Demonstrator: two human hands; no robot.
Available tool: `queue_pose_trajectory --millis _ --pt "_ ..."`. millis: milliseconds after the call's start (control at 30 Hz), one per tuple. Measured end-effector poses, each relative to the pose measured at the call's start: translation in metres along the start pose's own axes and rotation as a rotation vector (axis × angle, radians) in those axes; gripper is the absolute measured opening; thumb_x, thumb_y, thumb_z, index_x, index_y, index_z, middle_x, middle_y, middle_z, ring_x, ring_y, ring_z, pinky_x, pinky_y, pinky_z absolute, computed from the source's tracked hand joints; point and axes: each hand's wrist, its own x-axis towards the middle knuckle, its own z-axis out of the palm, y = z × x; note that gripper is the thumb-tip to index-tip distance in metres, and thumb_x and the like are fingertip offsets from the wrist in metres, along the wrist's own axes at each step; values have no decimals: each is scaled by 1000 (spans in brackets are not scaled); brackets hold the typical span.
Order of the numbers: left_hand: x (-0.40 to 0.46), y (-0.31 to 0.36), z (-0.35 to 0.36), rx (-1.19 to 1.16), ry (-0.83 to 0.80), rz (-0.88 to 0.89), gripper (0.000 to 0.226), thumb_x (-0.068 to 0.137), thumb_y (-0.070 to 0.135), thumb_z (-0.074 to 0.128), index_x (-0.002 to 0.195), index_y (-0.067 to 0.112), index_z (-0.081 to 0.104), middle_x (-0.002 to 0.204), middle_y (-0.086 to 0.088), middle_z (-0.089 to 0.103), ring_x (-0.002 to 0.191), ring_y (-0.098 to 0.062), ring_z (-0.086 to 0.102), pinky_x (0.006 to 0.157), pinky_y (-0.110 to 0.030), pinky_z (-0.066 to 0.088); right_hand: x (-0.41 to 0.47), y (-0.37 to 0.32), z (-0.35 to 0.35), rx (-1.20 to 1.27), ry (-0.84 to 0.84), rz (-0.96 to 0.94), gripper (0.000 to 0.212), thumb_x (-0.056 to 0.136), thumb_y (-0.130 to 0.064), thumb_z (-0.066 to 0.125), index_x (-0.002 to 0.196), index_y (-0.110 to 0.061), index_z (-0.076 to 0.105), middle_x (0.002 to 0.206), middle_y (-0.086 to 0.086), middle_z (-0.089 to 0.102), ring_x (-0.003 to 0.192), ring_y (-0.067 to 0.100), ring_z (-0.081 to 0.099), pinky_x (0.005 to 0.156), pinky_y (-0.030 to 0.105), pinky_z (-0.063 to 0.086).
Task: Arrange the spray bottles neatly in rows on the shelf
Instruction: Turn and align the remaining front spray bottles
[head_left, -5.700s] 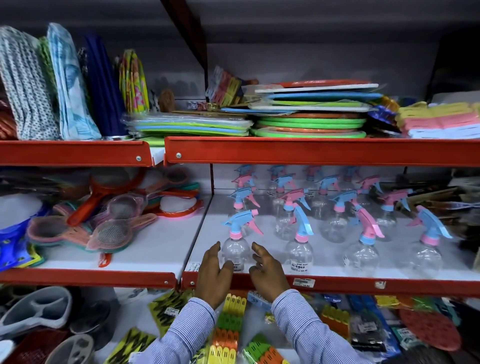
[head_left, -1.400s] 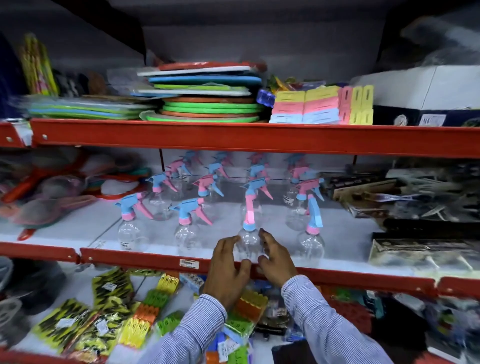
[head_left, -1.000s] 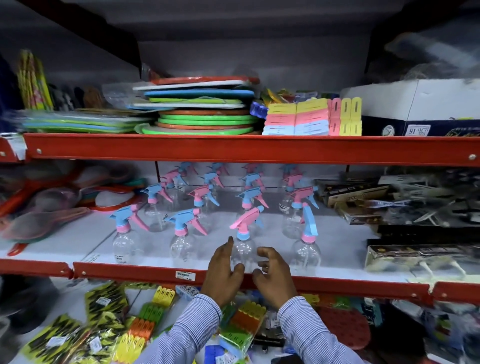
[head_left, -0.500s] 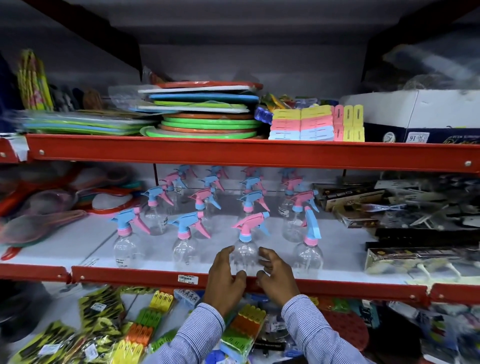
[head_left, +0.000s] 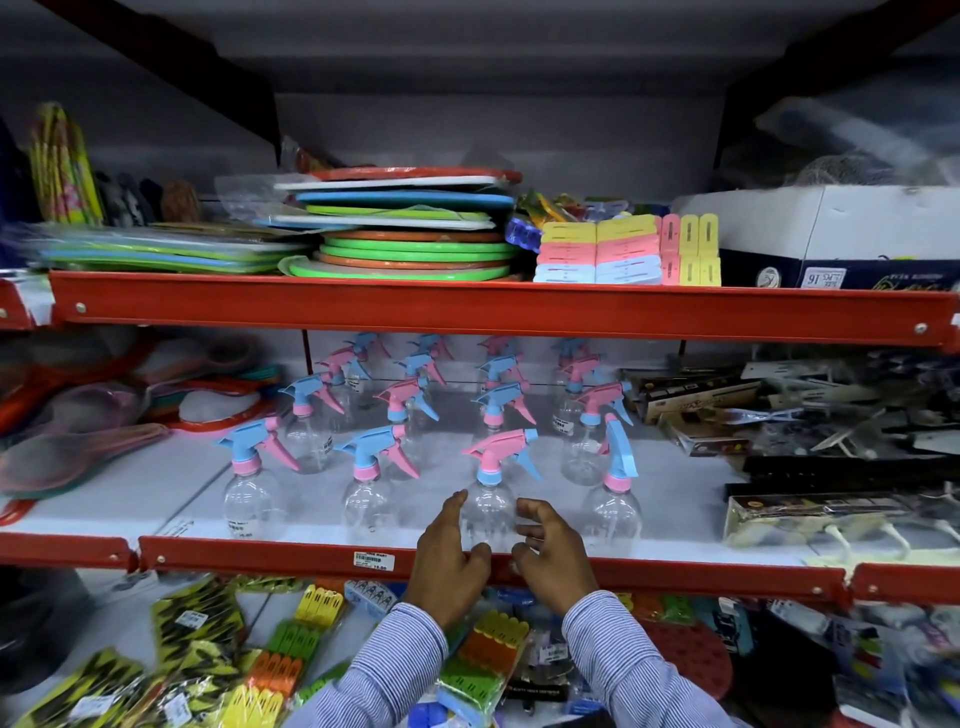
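Clear spray bottles with pink and blue trigger heads stand in rows on the white middle shelf (head_left: 156, 499). The front row has a blue-headed bottle (head_left: 249, 499) at the left, another blue-headed bottle (head_left: 371, 493), a pink-headed bottle (head_left: 491, 499) and a fourth bottle (head_left: 615, 499) whose blue trigger stands upright. My left hand (head_left: 447, 556) and my right hand (head_left: 553, 558) cup the pink-headed bottle from both sides at the shelf's front edge, fingertips on its clear body. Several more bottles (head_left: 405, 410) line up behind.
Red shelf lips (head_left: 467, 306) run above and below the bottles. Strainers (head_left: 78, 447) lie to the left, dark packaged goods (head_left: 831, 467) to the right. Stacked plates (head_left: 410, 244) and clip packs (head_left: 623, 249) sit on the upper shelf. Bagged items (head_left: 291, 634) fill the shelf below.
The bottle between my hands has turned: its pink trigger head now points left like its neighbours. My hands stayed at its base, sliding slightly lower.
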Motion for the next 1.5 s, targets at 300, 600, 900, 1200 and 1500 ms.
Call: queue_pose_trajectory --millis 300,600,900,1200,1500 --pt "-2 -4 0 23 22 14 64 83 12 54 142 22 31 146 -2 45 128 -21 47 108 -32 39 -9 1 -2 -28 83 -79 49 79 0 55 123 -20 54 124 0 60 109 11 58 97 25 48" --pt "-17 9 16 121 97 339 54 80 25 52 133 27 44 136 6 47 127 -3 39 111 -21 32 -40 16 -41 -86 482 -266 43 70 12 56 91 -24 67 91 -8 68 81 5 65 71 16 53" --pt "-5 34 84 142 -75 275 68 81 31 54 143 23 26 150 1 33 138 -12 31 116 -27 26 -25 47 -100 -80 548 -125 45 72 8 58 108 -19 59 108 1 62 89 17 61 77 27 52" --pt "-4 63 124 132 23 110 44 78 26 60 119 21 44 120 -1 49 108 -17 52 89 -23 40 10 63 -133 -64 -12 -47 63 80 5 51 138 -19 42 131 3 59 115 16 57 97 22 42" --pt "3 75 132 142 26 11 56 81 18 57 134 13 42 134 -8 52 123 -24 49 104 -31 38 -2 70 -142 4 35 -63 43 77 4 53 112 -20 54 112 -1 63 95 8 62 78 12 50"
